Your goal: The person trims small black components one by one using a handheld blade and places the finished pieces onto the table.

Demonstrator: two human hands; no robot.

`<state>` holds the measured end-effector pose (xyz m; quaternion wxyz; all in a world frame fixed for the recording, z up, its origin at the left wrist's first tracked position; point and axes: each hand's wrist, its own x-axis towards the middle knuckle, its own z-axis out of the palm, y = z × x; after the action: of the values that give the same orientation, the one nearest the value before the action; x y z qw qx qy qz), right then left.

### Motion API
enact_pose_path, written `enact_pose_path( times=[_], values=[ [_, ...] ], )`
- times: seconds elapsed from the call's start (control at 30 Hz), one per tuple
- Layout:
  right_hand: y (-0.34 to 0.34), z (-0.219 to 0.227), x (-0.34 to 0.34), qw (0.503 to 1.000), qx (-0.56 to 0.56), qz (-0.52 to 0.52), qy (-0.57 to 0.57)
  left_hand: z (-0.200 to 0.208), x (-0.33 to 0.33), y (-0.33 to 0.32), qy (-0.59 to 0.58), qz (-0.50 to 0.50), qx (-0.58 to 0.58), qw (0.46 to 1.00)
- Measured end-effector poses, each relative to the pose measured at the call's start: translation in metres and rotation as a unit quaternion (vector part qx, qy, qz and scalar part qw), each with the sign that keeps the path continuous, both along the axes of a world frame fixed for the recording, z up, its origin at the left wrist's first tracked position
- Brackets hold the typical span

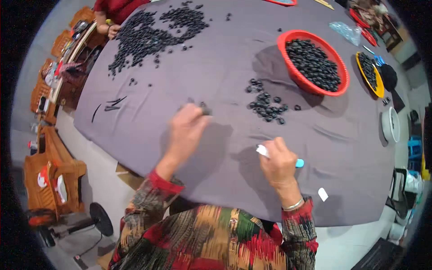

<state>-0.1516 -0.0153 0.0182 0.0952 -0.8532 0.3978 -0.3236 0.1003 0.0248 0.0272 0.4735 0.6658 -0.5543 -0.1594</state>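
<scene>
My left hand (185,130) is raised over the middle of the cloth, blurred by motion. Its fingers pinch a small dark piece (205,109), whose kind is too smeared to tell. Further right, my right hand (278,162) is wrapped around a small tool with a light-blue handle (299,163) and a white front end (262,150) that points left. Beyond that hand lies a loose group of shiny black round pieces (265,105). A red plastic basket (345,85) full of similar pieces stands behind the group.
A grey-purple cloth (216,63) covers the table. Many black pieces (148,38) spread at the far left, near another person's hand (113,30). Thin black strips (112,104) lie left. To the right are a white sleeve-like piece (323,194), a yellow tray (379,87) and a white bowl (393,125).
</scene>
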Motion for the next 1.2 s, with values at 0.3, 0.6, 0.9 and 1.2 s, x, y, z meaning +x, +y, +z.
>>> enact_pose_path(
  times=[0.3, 0.6, 0.9, 1.2],
  values=[
    [-0.005, 0.008, -0.006, 1.0, 0.004, -0.023, -0.013, 0.007, 0.024, -0.03, -0.28, 0.033, -0.049, 0.958],
    [-0.021, 0.019, -0.021, 0.986, -0.079, -0.117, -0.087, 0.0, -0.09, -0.077, -0.166, -0.207, -0.069, 0.962],
    [-0.021, 0.014, -0.025, 0.986, -0.08, -0.114, -0.09, -0.006, -0.089, -0.078, -0.214, -0.197, -0.074, 0.954],
    [-0.009, 0.034, -0.015, 0.987, 0.032, 0.051, -0.151, -0.008, -0.084, -0.026, 0.499, -0.322, 0.096, 0.799]
  ],
)
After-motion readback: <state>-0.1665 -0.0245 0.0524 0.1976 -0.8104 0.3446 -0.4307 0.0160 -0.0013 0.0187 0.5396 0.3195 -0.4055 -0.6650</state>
